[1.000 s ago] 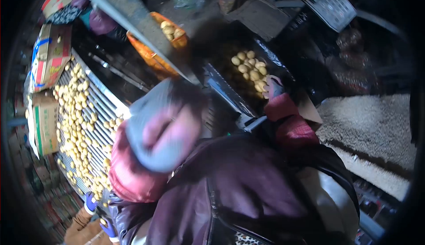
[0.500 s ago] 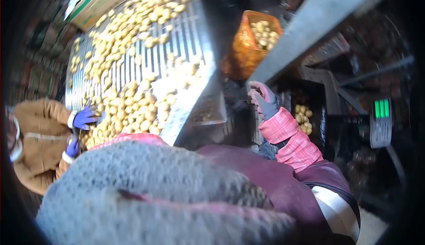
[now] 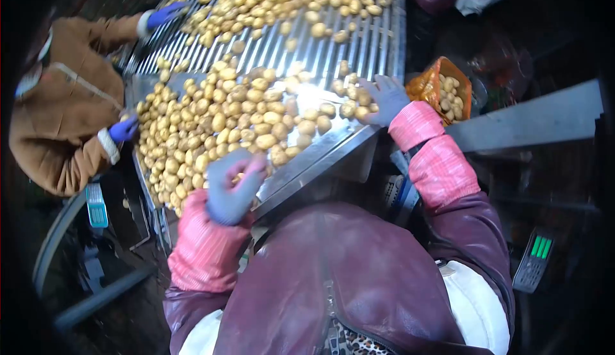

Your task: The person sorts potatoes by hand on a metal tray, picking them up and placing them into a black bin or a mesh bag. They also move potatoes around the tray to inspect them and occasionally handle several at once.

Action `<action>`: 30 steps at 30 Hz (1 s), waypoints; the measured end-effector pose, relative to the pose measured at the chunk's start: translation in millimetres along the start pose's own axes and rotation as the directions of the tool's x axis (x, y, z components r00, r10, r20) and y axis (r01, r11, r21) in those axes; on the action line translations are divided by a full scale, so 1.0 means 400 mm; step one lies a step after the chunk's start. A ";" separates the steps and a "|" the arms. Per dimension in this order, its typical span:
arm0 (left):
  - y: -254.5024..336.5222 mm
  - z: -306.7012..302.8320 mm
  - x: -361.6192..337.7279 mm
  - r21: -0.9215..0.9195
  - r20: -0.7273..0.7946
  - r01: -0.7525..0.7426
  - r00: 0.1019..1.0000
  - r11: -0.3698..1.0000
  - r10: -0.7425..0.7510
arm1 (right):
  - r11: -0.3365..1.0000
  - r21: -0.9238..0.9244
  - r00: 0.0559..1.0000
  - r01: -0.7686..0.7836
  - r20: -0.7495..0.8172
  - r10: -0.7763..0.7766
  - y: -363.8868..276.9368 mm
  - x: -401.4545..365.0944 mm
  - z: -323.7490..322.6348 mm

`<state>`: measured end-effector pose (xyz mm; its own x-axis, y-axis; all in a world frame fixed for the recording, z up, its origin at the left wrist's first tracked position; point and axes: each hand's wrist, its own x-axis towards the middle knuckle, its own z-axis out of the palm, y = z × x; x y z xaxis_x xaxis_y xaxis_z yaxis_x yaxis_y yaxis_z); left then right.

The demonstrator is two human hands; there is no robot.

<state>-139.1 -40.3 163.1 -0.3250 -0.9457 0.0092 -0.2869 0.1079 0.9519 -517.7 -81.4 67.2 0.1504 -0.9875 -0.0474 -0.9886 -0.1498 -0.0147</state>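
Note:
Many potatoes (image 3: pixel 224 121) lie on a metal table with a slatted part (image 3: pixel 378 41). My left hand (image 3: pixel 234 185), in a grey and pink glove, is over the near edge of the pile, its fingers curled together; what they hold, if anything, is hidden. At the right rim of the table, my right hand (image 3: pixel 387 100) has its fingers spread against a few potatoes beside the pile.
A co-worker in a brown coat (image 3: pixel 77 99) stands at the left, purple-gloved hands at the table. An orange mesh bag of potatoes (image 3: pixel 471 86) stands right of the table, near a metal beam (image 3: pixel 532 121). Displays show at lower left (image 3: pixel 97 206) and right (image 3: pixel 533 259).
The view has swung left. My right hand has moved from beyond the table's right side onto its edge. My left hand has come into view. The co-worker's hands have moved apart.

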 end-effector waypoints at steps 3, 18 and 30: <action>-0.254 0.039 -0.070 0.222 0.038 -0.021 0.999 0.975 0.013 | 1.000 0.031 0.954 -0.003 0.301 -0.006 0.024 0.066 -0.004; -0.361 0.074 -0.149 0.577 0.155 -0.355 0.932 0.735 0.329 | 0.951 0.309 0.947 -0.015 0.308 -0.086 -0.099 0.175 0.089; -0.392 0.108 -0.154 0.614 -0.091 -0.188 0.948 0.766 0.305 | 0.765 0.514 0.920 0.389 -0.263 -0.291 -0.238 0.282 0.138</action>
<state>-113.0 14.2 -0.1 -0.3141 -0.8913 0.3271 -0.7121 0.4490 0.5397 -406.4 -175.7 8.2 0.4240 -0.8776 0.2236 -0.6938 -0.4734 -0.5427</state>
